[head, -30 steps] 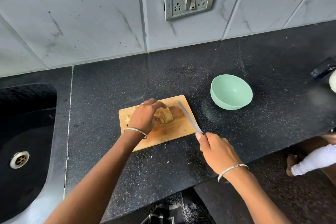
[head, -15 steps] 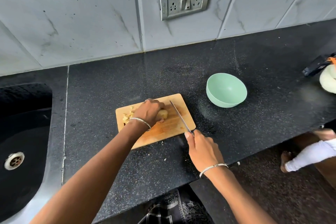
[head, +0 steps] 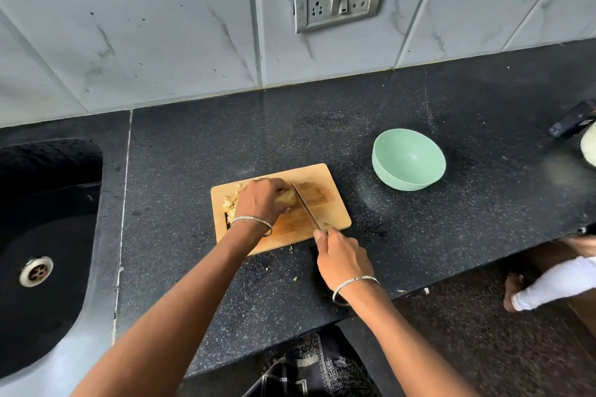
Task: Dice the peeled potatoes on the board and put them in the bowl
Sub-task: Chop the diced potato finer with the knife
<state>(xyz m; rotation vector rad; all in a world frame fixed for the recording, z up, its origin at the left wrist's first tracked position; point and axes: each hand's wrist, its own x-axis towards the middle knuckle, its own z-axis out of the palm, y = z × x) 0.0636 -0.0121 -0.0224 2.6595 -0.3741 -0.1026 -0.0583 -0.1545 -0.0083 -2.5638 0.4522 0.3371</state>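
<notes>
Left hand (head: pixel 261 200) curled over potato (head: pixel 286 197) on board (head: pixel 322 209); right hand (head: pixel 342 259) grips knife (head: pixel 306 208), blade against potato.

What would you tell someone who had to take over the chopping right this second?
Left hand: fingers curled over the potato, holding it down on the board.
Right hand: grips the knife, blade against the potato's right end.
Things: cut pieces lie at the board's left side; the green bowl stands on the counter, right of the board.
Done: some potato is cut.
Left: dice the rest, then move everything into the bowl, which looks empty.
</notes>
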